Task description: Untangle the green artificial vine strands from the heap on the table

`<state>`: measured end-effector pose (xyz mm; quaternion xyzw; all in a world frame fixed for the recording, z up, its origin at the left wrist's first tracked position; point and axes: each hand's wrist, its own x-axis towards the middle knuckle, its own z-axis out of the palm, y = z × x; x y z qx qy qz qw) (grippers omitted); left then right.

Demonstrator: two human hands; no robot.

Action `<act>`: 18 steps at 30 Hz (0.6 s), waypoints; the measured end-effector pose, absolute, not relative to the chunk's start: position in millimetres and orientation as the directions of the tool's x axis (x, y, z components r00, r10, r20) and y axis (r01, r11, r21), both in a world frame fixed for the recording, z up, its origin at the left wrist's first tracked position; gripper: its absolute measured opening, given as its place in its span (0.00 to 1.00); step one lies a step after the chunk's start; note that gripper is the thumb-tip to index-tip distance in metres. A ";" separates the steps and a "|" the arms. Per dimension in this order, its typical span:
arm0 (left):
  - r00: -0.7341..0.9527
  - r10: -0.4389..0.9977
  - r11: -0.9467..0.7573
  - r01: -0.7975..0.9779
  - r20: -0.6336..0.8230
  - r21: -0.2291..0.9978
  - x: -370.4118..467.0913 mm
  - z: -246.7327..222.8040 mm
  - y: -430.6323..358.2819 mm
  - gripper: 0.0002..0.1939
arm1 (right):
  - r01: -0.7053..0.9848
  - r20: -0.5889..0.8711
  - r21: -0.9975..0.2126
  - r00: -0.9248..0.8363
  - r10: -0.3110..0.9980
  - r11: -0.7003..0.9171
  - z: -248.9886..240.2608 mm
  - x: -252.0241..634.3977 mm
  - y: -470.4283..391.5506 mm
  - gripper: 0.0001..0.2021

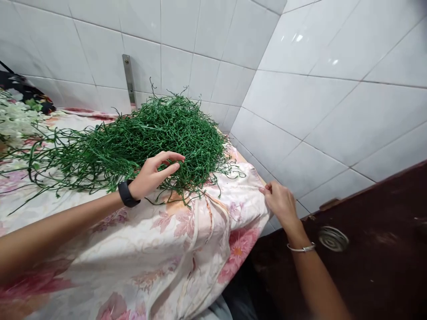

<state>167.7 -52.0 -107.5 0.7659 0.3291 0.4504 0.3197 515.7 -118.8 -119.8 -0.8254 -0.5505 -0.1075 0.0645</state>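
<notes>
A big heap of thin, curly green artificial stems (pixel 173 129) lies on a floral cloth (pixel 213 240). My left hand (pixel 155 173), with a black band on its wrist, hovers at the heap's front edge. Its thumb and forefinger are curved and apart, with nothing seen between them. To the right, my right hand (pixel 280 202) pinches the cloth's edge near the wall corner; its other fingers are curled in. A metal bangle (pixel 300 248) circles that wrist.
White artificial flowers (pixel 16 115) and a dark patterned cloth (pixel 25 91) are at the far left. White tiled walls (pixel 300 106) meet behind the heap. A metal strip (pixel 128 80) is fixed to the back wall. A round drain cover (pixel 332 238) shows in the dark floor.
</notes>
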 end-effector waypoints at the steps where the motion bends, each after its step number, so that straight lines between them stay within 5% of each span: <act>1: 0.374 0.798 -0.573 0.229 0.472 0.787 167.0 -106.2 -51.1 0.13 | 0.919 0.237 0.024 0.378 0.895 -0.394 -118.4 515.3 -117.7 0.10; 6: 0.344 0.832 -0.510 0.168 0.435 0.844 163.0 -109.3 -47.6 0.13 | 0.917 0.181 0.163 0.334 0.925 -0.364 -83.6 502.9 -130.7 0.11; 10: 0.392 0.825 -0.480 0.103 0.408 0.871 161.4 -113.1 -48.1 0.14 | 0.997 0.470 0.072 -0.002 0.883 -0.037 -36.4 458.8 -135.4 0.11; 12: 0.401 0.822 -0.476 0.093 0.405 0.875 160.9 -114.3 -49.1 0.14 | 0.945 0.621 0.002 -0.257 0.741 0.326 -22.2 425.8 -124.0 0.08; 14: 0.385 0.829 -0.469 0.082 0.406 0.880 160.5 -116.6 -49.7 0.14 | 0.796 0.771 0.055 -0.418 0.480 0.603 -21.2 391.8 -104.0 0.05; 18: 0.356 0.830 -0.472 0.041 0.429 0.881 159.5 -123.8 -49.5 0.13 | 0.509 0.787 0.189 -0.590 0.181 0.840 -54.6 342.7 -59.0 0.04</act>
